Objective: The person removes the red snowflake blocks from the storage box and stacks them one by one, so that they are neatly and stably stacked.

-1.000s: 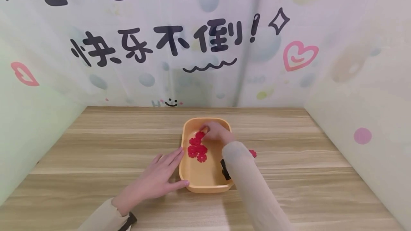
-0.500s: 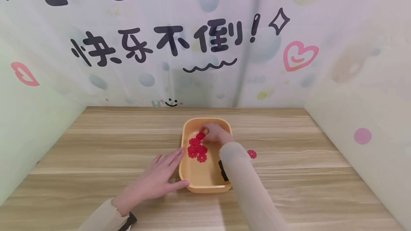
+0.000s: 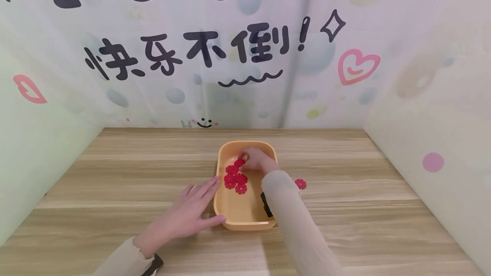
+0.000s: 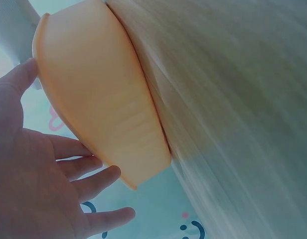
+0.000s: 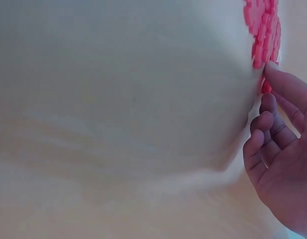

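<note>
A shallow orange plastic box stands on the wooden table. Inside it, toward its left side, several red snowflake-shaped discs lie in a small overlapping cluster. My right hand reaches into the far part of the box and pinches a red snowflake disc between thumb and forefinger, its other fingers bent. My left hand rests against the box's left rim, fingers extended and spread; the left wrist view shows the thumb and fingertips touching that rim.
Just right of the box, one red snowflake disc lies on the wooden table. A printed curtain hangs at the back, and pale side walls bound the table.
My right forearm has shifted slightly left, showing more of the loose disc outside the box. At my right fingertips the red disc has moved a little. The left hand stays put.
</note>
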Tool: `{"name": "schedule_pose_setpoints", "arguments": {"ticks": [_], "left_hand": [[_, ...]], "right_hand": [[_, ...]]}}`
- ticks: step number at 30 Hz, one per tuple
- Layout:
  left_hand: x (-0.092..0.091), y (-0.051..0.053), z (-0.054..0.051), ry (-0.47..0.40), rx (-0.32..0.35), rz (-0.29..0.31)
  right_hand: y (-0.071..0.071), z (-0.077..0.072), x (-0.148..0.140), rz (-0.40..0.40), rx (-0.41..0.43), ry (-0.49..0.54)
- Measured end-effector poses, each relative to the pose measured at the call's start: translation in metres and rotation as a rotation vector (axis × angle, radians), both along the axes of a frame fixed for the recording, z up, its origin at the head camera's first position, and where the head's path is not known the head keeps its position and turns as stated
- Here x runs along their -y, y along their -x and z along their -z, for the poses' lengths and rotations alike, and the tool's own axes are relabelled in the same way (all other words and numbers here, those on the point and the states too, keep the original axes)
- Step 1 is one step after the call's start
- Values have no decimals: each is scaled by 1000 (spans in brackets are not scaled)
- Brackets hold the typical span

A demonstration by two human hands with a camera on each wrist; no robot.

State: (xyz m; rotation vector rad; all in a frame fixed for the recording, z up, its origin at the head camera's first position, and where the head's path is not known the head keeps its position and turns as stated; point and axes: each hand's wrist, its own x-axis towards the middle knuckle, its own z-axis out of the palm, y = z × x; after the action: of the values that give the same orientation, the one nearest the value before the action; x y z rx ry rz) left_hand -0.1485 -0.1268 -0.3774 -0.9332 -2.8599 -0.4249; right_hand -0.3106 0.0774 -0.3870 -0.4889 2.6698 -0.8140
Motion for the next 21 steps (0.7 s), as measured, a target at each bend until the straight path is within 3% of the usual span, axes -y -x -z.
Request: {"name": "schedule_pose_setpoints", "arguments": {"ticks": [6, 12, 21], "left_hand": [[-1, 0, 0, 2, 8, -2], [-1, 0, 1, -4, 16, -9], [-1, 0, 0, 3, 15, -8]], "right_hand": [[-3, -2, -1, 21, 9, 12], [-6, -17, 0, 55, 27, 16], [3, -42, 0, -111, -67, -87]]}}
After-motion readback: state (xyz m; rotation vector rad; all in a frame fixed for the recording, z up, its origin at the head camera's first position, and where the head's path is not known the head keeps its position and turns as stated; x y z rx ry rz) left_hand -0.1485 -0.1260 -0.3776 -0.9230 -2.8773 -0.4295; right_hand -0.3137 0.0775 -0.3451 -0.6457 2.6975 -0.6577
